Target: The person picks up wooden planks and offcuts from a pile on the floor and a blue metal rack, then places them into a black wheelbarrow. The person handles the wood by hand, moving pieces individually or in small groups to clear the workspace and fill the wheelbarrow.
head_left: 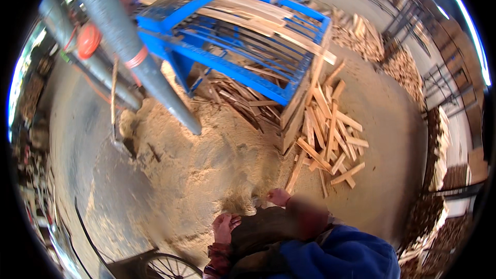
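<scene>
"Sawdust (217,155) covered a broad patch of the floor (103,186) in front of the person. Where were the hands?"

"Low in the view, close to the body. The left hand (225,226) came out of a red plaid cuff (219,256), fingers curled in toward the thumb. The right hand (279,197) was a little farther forward, its fingers bent as well."

"Did they grip anything?"

"I couldn't tell. Both looked loosely closed, but blur and the angle hid the palms. A dark garment (263,225) filled the space between them, and the sawdust lay just beyond; whether either hand touched it wasn't clear."

"What stood ahead?"

"A blue metal frame (248,79) with long bars. Pale wood strips (248,8) lay along its top, and darker strips (243,101) were heaped beneath. Beside its right end, short wood pieces (330,134) made a criss-cross pile on the floor."

"And on the left?"

"A thick grey pipe (124,41) slanted down over the sawdust, an orange band (137,58) around it. Farther left, a long-handled tool (114,93) stood nearly upright beside a small mound, near an orange round object (89,40) higher up. A spoked wheel (173,268) showed at the lower edge, left of the left hand."
</scene>
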A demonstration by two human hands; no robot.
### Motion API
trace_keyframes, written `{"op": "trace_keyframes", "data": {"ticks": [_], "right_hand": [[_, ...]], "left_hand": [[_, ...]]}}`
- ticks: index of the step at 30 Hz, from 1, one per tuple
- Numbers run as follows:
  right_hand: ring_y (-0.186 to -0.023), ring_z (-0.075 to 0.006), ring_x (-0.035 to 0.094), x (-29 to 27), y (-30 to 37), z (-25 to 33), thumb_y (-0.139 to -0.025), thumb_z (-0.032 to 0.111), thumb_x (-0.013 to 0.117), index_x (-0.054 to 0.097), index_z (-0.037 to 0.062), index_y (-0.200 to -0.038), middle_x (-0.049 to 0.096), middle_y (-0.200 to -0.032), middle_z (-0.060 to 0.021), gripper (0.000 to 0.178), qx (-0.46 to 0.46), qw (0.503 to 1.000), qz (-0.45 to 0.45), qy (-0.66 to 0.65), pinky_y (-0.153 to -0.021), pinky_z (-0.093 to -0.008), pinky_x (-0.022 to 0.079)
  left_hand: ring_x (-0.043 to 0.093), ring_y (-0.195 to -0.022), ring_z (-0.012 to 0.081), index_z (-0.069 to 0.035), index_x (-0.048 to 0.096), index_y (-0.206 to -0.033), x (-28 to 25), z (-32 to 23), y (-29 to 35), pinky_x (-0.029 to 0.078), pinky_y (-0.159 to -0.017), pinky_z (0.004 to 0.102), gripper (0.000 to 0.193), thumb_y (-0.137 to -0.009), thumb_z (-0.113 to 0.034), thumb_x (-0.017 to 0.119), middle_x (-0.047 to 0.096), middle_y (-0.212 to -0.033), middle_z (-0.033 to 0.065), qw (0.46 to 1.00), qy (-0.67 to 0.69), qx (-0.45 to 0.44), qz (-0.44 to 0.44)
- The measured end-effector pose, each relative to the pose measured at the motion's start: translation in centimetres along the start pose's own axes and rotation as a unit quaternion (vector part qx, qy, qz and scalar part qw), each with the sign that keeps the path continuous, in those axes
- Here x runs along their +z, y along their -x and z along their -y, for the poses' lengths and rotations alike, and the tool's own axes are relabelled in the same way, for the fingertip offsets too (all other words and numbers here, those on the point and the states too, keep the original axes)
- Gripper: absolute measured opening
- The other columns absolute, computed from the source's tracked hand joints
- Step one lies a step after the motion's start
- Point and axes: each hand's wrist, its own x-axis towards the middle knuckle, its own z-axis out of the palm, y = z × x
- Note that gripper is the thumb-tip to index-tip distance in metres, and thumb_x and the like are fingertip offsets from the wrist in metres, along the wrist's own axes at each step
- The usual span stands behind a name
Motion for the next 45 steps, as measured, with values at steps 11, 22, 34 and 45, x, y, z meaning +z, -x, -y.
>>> {"op": "trace_keyframes", "data": {"ticks": [11,22,34,45], "right_hand": [[-0.086,-0.0355,0.065,1.3,-0.6,-1.0,-0.079,0.039,0.063,0.069,0.0084,-0.092,0.068,-0.088,-0.0182,0.034,0.131,0.970,-0.138,-0.151,-0.076,-0.0441,0.051],[-0.088,-0.0349,0.065,-0.7,-0.4,0.3,-0.078,0.039,0.066,0.070,0.0080,-0.093,0.068,-0.089,-0.0164,0.035,0.152,0.931,-0.189,-0.274,-0.078,-0.0435,0.052],[-0.093,-0.0307,0.066,-5.6,0.6,-11.1,-0.081,0.033,0.065,0.069,0.0071,-0.101,0.069,-0.095,-0.0161,0.033,0.228,0.895,-0.169,-0.344,-0.083,-0.0390,0.051],[-0.092,-0.0319,0.066,-6.7,3.3,-17.8,-0.077,0.035,0.067,0.070,0.0065,-0.095,0.069,-0.093,-0.0162,0.033,0.286,0.863,-0.195,-0.368,-0.081,-0.0412,0.051]], "left_hand": [[0.067,-0.081,0.0251,-0.002,0.057,-0.099,3.4,-6.5,-10.4,0.057,-0.071,0.0368,0.016,-0.093,-0.017,0.058,0.066,-0.092,0.0158,0.986,-0.142,-0.051,0.065],[0.065,-0.076,0.0231,-0.003,0.056,-0.098,12.4,-13.4,-17.6,0.056,-0.070,0.0355,0.015,-0.093,-0.017,0.057,0.066,-0.089,0.0146,0.965,-0.242,-0.022,0.097],[0.066,-0.080,0.0267,-0.001,0.055,-0.102,23.8,-4.8,-16.1,0.057,-0.074,0.0381,0.017,-0.094,-0.016,0.057,0.066,-0.092,0.0168,0.940,-0.308,-0.100,0.110],[0.065,-0.082,0.0256,-0.001,0.054,-0.102,29.7,-3.7,-16.1,0.056,-0.075,0.0369,0.018,-0.094,-0.017,0.057,0.064,-0.094,0.0168,0.931,-0.333,-0.104,0.108]]}}
